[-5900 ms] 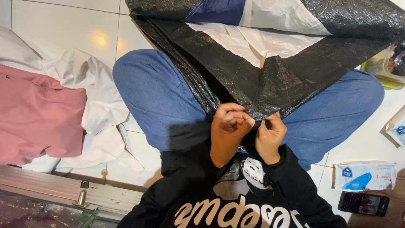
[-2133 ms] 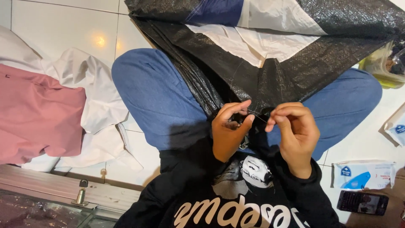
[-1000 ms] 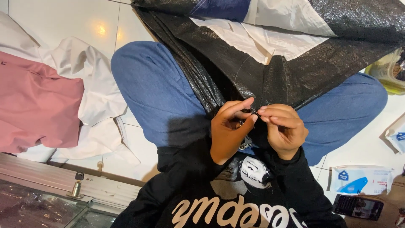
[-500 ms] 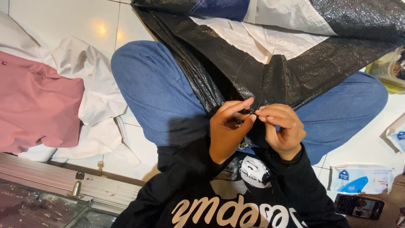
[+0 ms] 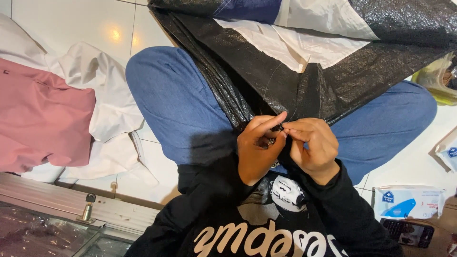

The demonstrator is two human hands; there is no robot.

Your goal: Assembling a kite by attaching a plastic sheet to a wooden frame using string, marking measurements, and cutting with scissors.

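Note:
A black woven plastic sheet [image 5: 304,85] with white and blue patches lies over my lap and blue jeans [image 5: 176,104]. Its near corner is bunched between my hands. My left hand [image 5: 257,150] pinches the sheet's edge between thumb and forefinger, and something small and metallic glints under its fingers. My right hand [image 5: 312,147] touches the left fingertips and pinches a thin thread [image 5: 272,81] that runs up across the black sheet. Whether a needle is in its fingers is hidden.
A pink garment [image 5: 43,123] and a white cloth [image 5: 109,104] lie on the white tiles at the left. A metal rail with a latch [image 5: 88,212] runs along the bottom left. At the right are a wipes pack [image 5: 409,202], a phone [image 5: 412,232] and a yellowish container [image 5: 435,81].
My right hand, held apart with the thread drawn out two seconds ago, has come back against the left fingertips. In the last half second it moved only slightly left.

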